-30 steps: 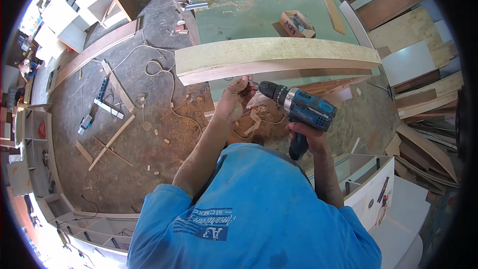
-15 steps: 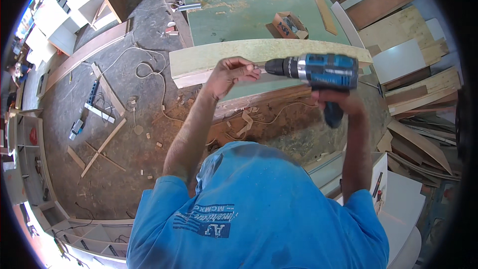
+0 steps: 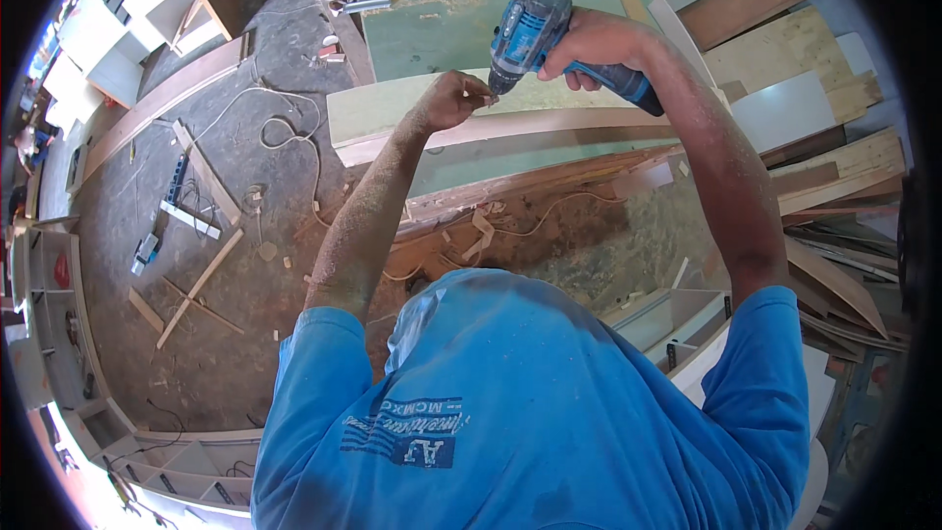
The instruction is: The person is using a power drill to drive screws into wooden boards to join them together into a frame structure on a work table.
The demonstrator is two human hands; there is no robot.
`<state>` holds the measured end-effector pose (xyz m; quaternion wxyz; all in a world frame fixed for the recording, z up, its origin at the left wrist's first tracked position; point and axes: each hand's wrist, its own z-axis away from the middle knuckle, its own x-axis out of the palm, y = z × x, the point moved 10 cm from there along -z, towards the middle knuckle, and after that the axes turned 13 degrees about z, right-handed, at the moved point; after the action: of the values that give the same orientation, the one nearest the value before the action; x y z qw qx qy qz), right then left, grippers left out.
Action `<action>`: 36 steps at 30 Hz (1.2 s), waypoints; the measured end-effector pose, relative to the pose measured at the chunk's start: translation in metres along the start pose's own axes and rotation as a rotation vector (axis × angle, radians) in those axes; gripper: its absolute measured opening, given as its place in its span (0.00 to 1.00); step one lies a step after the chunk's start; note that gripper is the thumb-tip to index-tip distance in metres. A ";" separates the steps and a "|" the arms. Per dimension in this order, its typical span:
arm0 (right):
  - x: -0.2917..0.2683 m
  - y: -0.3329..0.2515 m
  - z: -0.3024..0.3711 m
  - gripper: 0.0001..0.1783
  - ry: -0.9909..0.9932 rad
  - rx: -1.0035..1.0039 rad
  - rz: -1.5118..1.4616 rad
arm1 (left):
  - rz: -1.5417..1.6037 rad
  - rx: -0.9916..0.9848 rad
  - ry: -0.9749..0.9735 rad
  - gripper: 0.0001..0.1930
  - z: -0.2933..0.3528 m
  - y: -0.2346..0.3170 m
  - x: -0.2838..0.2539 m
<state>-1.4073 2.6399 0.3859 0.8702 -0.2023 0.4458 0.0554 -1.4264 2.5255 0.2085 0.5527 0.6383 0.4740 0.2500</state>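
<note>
Right hand [image 3: 589,44] grips a blue cordless drill [image 3: 535,29]; left hand [image 3: 453,98] pinches something small at its tip, above a pale curved wooden board [image 3: 392,113].

**Wood, plastic and dust under my hands**

I am holding a cordless drill [image 3: 535,25] whose blue plastic housing is looking smooth and slightly glossy, with a black, matt handle inside my right hand [image 3: 594,44]. My left hand [image 3: 453,98] is pinching at the drill's tip over a long wooden board [image 3: 549,123], which is showing a pale, matt face and a smooth reddish-brown edge. The bench [image 3: 432,0] is wearing a dull green surface, scuffed and patchy. Fine sawdust is coating both my forearms, leaving the skin looking powdery. My blue shirt [image 3: 530,402] is soft cloth, dusted too. The floor [image 3: 245,186] is looking rough, grey and gritty, with raw wood offcuts lying about.
</note>
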 end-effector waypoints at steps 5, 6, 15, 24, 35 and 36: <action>0.010 0.007 -0.027 0.21 -0.020 -0.012 -0.005 | 0.062 0.013 0.057 0.09 0.006 -0.032 -0.005; 0.010 0.009 -0.030 0.21 -0.014 -0.004 0.001 | 0.112 -0.009 0.065 0.09 0.007 -0.037 -0.004; 0.012 0.016 -0.038 0.20 -0.022 -0.018 0.013 | 0.247 -0.048 0.101 0.08 0.014 -0.041 -0.001; 0.010 0.011 -0.036 0.20 -0.014 0.006 0.057 | 0.276 -0.019 0.139 0.08 0.016 -0.049 -0.005; 0.011 0.022 -0.043 0.19 -0.038 0.026 0.017 | 0.171 -0.093 0.159 0.07 0.016 -0.051 -0.005; 0.011 0.022 -0.045 0.19 -0.038 0.031 0.028 | 0.215 -0.086 0.163 0.07 0.016 -0.054 -0.005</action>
<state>-1.4402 2.6408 0.3470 0.8806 -0.1816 0.4330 0.0644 -1.4327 2.5103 0.1543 0.5094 0.6386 0.4349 0.3789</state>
